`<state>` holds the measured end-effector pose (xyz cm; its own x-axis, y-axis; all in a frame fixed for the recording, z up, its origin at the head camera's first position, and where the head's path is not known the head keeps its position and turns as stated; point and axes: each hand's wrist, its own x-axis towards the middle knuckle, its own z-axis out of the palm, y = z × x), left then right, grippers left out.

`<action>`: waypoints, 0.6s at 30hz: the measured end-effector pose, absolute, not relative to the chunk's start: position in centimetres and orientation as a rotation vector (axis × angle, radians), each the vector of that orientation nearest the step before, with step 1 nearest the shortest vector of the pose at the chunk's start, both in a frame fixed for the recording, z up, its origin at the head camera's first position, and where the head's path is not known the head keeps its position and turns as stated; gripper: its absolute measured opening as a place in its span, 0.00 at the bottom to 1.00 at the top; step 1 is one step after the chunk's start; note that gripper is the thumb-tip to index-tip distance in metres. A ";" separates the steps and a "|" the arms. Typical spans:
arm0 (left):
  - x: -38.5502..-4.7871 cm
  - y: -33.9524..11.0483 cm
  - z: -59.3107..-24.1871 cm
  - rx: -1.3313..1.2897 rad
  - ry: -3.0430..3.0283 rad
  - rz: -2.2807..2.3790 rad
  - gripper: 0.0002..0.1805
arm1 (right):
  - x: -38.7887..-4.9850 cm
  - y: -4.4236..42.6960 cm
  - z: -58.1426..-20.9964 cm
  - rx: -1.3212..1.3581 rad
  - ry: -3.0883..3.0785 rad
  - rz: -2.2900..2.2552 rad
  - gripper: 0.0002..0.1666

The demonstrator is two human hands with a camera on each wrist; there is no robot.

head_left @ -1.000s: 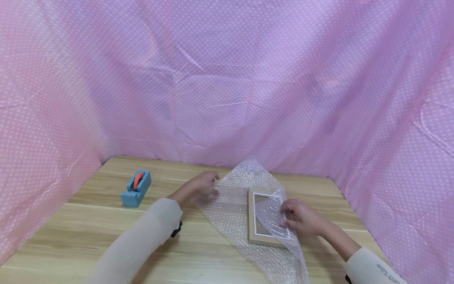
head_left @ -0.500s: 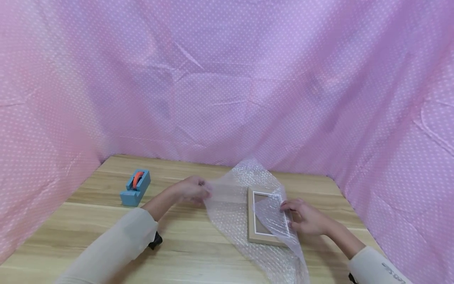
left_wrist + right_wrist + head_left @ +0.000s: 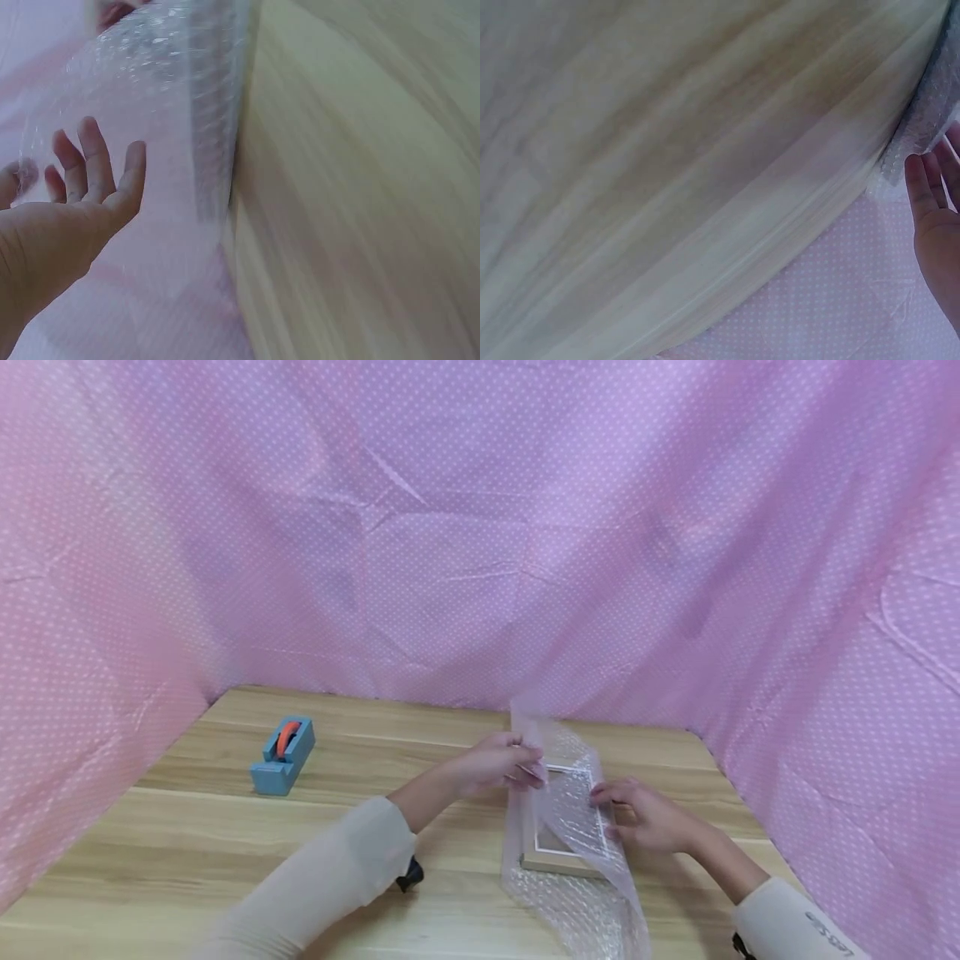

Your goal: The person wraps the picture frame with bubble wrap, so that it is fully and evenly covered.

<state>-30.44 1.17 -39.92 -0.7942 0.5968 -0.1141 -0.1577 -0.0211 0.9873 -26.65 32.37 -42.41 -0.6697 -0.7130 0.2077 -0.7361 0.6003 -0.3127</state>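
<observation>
A light wood picture frame (image 3: 558, 863) with a white inner border lies on a sheet of clear bubble wrap (image 3: 570, 906). A fold of the wrap covers its right part. My left hand (image 3: 498, 764) pinches the wrap's left corner, raised over the frame's left side; in the left wrist view, that hand (image 3: 79, 202) has several fingers spread beside the lifted sheet. At the frame's right edge, my right hand (image 3: 648, 818) presses the folded wrap down with its fingertips. The right wrist view shows those fingers (image 3: 928, 180) fairly straight against the wrapped side.
A blue tape dispenser (image 3: 282, 756) with an orange roll stands at the left of the wooden table (image 3: 187, 860). A pink polka-dot cloth (image 3: 465, 543) hangs behind and along both sides of the table.
My left hand first drew back left with the wrap's corner, then moved right, bringing that side of the sheet up over the frame. The right hand has stayed at the frame's right edge.
</observation>
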 end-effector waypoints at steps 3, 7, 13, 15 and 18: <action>-30.7 3.4 -40.8 0.452 1.711 1.913 0.08 | -26.6 32.5 -42.4 1.248 -2.763 0.636 0.23; -30.4 5.7 -41.5 0.410 1.735 1.921 0.02 | -26.9 32.5 -42.5 1.250 -2.770 0.748 0.24; -30.1 8.3 -42.3 0.420 1.828 1.870 0.04 | -27.0 32.5 -42.3 1.163 -2.775 0.940 0.41; -30.0 9.0 -42.5 0.441 1.872 1.850 0.06 | -27.1 32.5 -42.2 1.146 -2.771 0.988 0.47; -29.7 10.0 -42.7 0.459 1.963 1.793 0.06 | -27.1 32.5 -42.2 1.144 -2.756 1.036 0.55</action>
